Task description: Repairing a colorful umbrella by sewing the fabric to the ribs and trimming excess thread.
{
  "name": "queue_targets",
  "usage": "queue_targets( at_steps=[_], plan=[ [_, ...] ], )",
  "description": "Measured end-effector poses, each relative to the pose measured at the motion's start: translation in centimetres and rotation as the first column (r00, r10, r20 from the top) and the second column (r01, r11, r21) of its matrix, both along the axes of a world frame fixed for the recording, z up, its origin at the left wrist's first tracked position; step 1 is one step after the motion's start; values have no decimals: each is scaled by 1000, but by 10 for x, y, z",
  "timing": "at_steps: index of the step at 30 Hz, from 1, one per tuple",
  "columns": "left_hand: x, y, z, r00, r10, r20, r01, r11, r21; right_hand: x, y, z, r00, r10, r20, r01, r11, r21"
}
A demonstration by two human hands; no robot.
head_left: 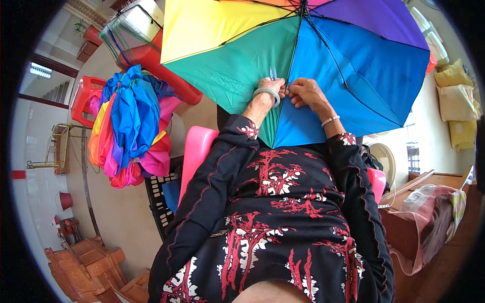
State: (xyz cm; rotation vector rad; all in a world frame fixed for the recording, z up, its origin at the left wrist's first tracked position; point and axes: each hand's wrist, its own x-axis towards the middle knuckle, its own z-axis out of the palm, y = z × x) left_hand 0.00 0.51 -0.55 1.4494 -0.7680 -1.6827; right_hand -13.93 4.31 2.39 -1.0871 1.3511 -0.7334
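An open umbrella [348,101] with rainbow-coloured panels spreads in front of me, its dark ribs and inner side facing me. My left hand [272,90] is closed around a small pair of scissors [273,73], whose blades point away from me over the green panel. Its fingertips meet the rib between the green and blue panels. Beside it, my right hand [306,93] has its fingers pinched together at that same rib, over the blue panel. What the right fingertips pinch is too small to make out.
A heap of folded colourful umbrellas [129,121] lies on a red stool [83,98] to the left. A black crate [160,202] stands below it. Pink chair arms [197,149] flank me. On the right, a pink cloth [429,217] hangs over wooden furniture.
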Motion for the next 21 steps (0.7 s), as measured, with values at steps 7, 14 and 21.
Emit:
queue_targets(
  at_steps=[7, 14, 21],
  plan=[
    [1, 1, 2, 1000, 12, -15, -12, 1000, 1, 4, 3, 3, 971, -194, 139, 187, 980, 65],
    [-3, 0, -4, 1000, -18, 7, 19, 1000, -12, 4, -11, -11, 987, -149, 66, 149, 989, 11],
    [-6, 5, 5, 994, 30, 106, -23, 997, -67, -7, -5, 0, 975, -219, -30, 212, 964, -160]
  ],
)
